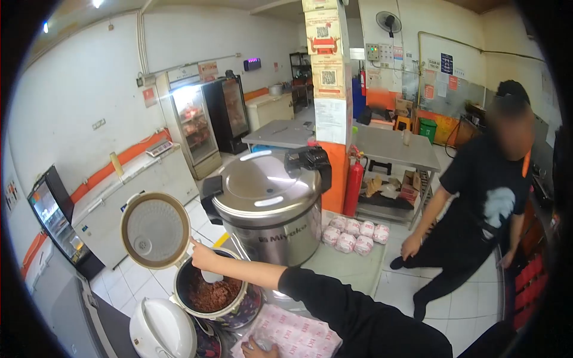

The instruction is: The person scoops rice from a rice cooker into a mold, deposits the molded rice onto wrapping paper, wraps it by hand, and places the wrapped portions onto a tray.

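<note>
The lid (156, 230) stands open beside the rice pot (252, 307), probably light and stiff, best held by its rim; the right hand (206, 258) is at its edge, finger grip unclear. The left hand (259, 351) curls over printed paper (298, 330), hold unclear.

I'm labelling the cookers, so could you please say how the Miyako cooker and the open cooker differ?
The Miyako cooker is larger than the open cooker. The Miyako cooker's body is silver, while the open cooker's is dark and patterned. The Miyako cooker is shut; the open cooker's lid stands raised. Both are round.
</note>
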{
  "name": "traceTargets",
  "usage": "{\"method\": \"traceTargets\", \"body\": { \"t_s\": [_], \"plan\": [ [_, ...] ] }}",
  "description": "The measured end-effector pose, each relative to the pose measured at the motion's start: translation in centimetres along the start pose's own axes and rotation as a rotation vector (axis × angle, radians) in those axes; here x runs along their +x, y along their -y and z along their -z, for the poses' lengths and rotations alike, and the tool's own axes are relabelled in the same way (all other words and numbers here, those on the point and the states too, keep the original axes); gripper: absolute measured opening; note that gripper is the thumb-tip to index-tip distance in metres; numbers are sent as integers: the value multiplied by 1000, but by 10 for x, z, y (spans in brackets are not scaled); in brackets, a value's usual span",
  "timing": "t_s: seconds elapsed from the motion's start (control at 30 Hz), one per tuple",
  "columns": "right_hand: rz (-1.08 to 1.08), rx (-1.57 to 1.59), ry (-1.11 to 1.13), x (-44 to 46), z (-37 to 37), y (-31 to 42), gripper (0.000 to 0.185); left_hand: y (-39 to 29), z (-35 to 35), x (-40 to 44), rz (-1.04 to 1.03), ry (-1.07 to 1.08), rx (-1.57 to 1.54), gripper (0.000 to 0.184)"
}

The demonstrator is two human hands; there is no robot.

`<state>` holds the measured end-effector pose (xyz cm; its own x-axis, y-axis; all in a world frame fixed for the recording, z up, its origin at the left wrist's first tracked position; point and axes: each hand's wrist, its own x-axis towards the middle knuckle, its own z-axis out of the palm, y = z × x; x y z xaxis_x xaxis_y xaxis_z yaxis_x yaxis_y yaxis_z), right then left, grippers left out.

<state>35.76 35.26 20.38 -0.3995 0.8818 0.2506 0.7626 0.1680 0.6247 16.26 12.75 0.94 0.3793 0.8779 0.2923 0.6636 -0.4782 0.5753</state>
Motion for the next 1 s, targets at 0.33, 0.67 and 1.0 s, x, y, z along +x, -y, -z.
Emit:
{"method": "traceTargets", "body": {
  "t_s": [0.33, 0.67, 1.0],
  "plan": [
    [113, 518, 120, -22, -8, -9, 8, 16, 19, -2, 364, -138, -268, 65],
    [206, 707, 282, -10, -24, -26, 12, 19, 47, 50, 545, -130, -2022, 59],
    [267, 963, 532, -3, -57, 6, 15, 17, 56, 62, 535, -152, -1968, 60]
  ]
}}
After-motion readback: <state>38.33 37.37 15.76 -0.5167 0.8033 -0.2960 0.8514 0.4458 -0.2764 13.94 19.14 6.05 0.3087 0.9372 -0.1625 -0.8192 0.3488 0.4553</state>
